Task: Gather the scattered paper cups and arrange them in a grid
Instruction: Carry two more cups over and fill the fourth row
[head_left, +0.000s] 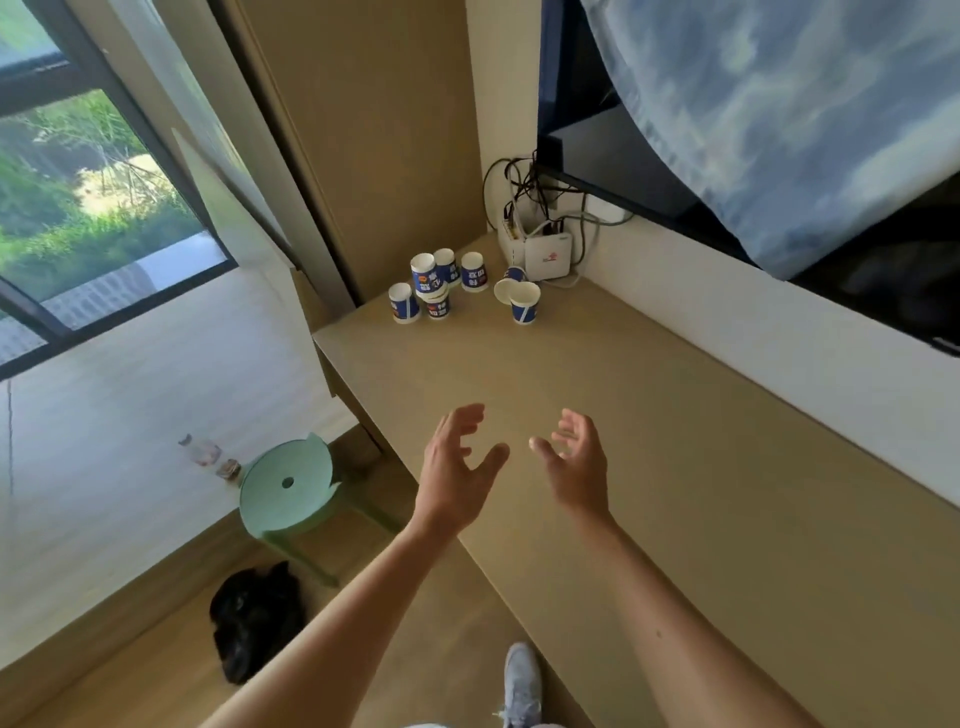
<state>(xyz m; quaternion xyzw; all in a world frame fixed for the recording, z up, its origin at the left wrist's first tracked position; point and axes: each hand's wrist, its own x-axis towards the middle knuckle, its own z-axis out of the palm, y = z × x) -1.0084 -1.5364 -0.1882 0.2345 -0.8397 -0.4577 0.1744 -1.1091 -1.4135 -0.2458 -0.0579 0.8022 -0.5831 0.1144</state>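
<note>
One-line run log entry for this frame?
left hand: open, empty | right hand: open, empty | paper cups: clustered at desk far corner, one tipped | grid: not started

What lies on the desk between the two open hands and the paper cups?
Nothing: in the head view, only bare desk separates the left hand and right hand from the paper cups.

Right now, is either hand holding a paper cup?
No, the left hand and right hand are both open and empty above the desk, far from the paper cups.

A tan desk (597, 415) carries clustered paper cups (436, 286) and a white router box (548, 256) at its far corner
</note>
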